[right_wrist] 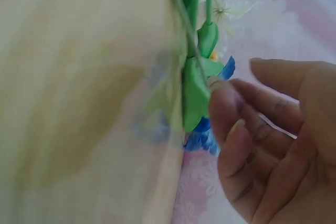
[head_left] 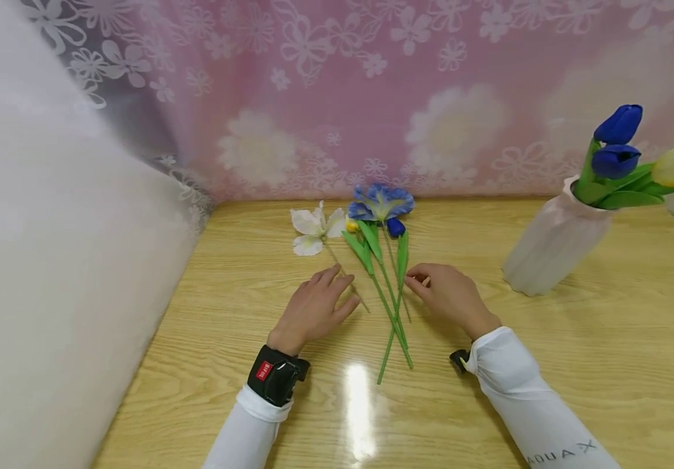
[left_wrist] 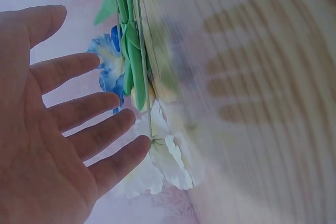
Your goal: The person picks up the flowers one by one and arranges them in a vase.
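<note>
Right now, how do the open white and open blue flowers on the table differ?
Color: the white flower has white petals; the blue flower has blue petals, pale toward the center.
Stem: the white flower's lies left of the green stems; the blue flower's runs among them.
Shared: both lie on the table.

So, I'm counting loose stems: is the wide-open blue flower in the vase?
No, the wide-open blue flower lies on the table, apart from the vase.

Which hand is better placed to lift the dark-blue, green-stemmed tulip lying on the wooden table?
Probably the right hand: it is right beside that tulip's green leaf. The left hand is farther off, by the white flower.
</note>
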`<control>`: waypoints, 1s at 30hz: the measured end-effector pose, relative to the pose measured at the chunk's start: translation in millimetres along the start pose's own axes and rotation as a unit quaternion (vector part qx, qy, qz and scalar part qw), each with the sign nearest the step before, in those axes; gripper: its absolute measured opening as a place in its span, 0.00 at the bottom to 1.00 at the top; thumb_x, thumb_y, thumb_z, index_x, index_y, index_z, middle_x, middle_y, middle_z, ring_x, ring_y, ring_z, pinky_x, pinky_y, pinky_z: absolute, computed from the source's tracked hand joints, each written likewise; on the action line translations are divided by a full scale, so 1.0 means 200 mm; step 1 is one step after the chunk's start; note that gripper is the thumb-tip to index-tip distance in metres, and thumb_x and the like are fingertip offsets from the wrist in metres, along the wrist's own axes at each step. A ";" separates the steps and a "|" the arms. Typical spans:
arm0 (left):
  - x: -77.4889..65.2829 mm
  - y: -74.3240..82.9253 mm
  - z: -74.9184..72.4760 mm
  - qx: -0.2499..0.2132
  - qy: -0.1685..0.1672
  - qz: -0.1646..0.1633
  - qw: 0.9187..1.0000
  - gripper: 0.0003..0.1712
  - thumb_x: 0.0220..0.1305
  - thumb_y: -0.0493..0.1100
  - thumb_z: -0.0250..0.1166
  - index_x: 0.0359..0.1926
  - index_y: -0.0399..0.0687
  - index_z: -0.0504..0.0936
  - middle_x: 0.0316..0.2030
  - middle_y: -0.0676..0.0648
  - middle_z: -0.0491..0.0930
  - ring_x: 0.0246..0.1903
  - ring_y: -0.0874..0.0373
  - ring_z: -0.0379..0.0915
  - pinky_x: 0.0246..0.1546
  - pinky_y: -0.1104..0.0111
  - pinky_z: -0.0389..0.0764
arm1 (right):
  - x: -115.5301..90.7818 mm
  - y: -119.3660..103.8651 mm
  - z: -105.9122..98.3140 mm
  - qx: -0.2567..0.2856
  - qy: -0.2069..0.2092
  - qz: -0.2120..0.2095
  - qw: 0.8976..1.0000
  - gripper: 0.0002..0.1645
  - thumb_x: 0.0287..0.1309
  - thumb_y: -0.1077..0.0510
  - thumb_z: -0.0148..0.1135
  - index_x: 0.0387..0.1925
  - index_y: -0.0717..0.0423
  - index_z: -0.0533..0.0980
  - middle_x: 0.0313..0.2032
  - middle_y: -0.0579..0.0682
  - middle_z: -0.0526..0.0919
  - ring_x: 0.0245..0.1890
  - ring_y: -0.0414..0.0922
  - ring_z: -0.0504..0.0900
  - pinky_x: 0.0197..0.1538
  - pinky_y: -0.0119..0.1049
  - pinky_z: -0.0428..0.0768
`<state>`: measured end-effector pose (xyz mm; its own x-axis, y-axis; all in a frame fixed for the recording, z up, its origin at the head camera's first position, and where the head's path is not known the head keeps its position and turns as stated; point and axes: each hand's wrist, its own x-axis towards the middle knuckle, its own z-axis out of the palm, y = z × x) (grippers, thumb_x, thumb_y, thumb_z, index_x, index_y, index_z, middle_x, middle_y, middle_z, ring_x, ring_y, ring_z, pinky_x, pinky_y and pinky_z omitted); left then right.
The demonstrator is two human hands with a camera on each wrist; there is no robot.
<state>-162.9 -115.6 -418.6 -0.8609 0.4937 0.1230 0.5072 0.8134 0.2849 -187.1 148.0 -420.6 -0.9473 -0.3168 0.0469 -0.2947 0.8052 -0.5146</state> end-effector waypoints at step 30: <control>-0.07 -0.12 -0.05 0.013 0.009 -0.037 0.999 0.28 0.71 0.58 0.51 0.64 0.48 0.73 0.65 0.39 0.65 0.61 0.43 0.63 0.55 0.49 0.70 | 0.36 -0.15 0.02 0.026 0.043 0.048 0.998 0.19 0.68 0.56 0.54 0.50 0.67 0.78 0.42 0.62 0.83 0.37 0.54 0.83 0.40 0.49 0.80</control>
<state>-162.5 -145.3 -417.9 -0.8964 0.4266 0.1201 0.4431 0.8553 0.2685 -245.9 99.3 -404.2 -0.9789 -0.1933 0.0666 -0.1968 0.8022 -0.5637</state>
